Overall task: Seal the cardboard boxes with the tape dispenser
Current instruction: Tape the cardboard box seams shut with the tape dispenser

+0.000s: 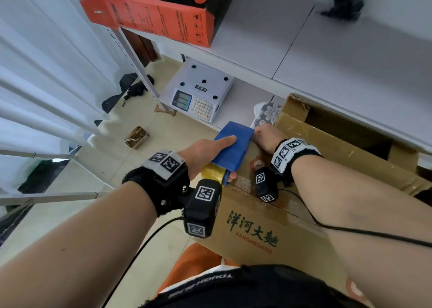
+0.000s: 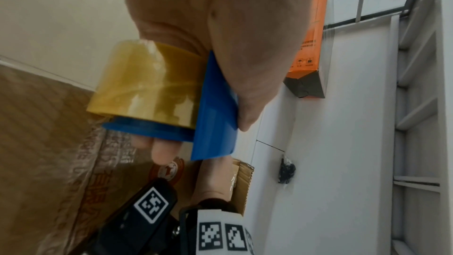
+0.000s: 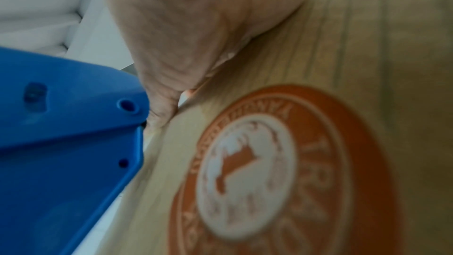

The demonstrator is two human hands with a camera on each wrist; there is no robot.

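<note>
A brown cardboard box point(image 1: 268, 216) with green characters and an orange round logo point(image 3: 282, 172) stands in front of me, its flaps down. My left hand point(image 1: 205, 153) grips a blue tape dispenser point(image 1: 233, 144) loaded with a yellowish tape roll point(image 1: 214, 173), its front end at the box's far edge. The wrist view shows the roll point(image 2: 147, 84) and the blue body point(image 2: 215, 113) under my thumb. My right hand point(image 1: 266, 135) presses on the box top beside the dispenser's nose point(image 3: 61, 152); its fingers reach past the edge and are hidden.
A second, open cardboard box point(image 1: 339, 139) sits to the right under a white shelf point(image 1: 327, 50). An electronic scale point(image 1: 198, 90) and a floral cloth point(image 1: 268, 113) lie beyond. An orange-black carton point(image 1: 152, 10) stands on the shelf. White curtains point(image 1: 35, 73) hang left.
</note>
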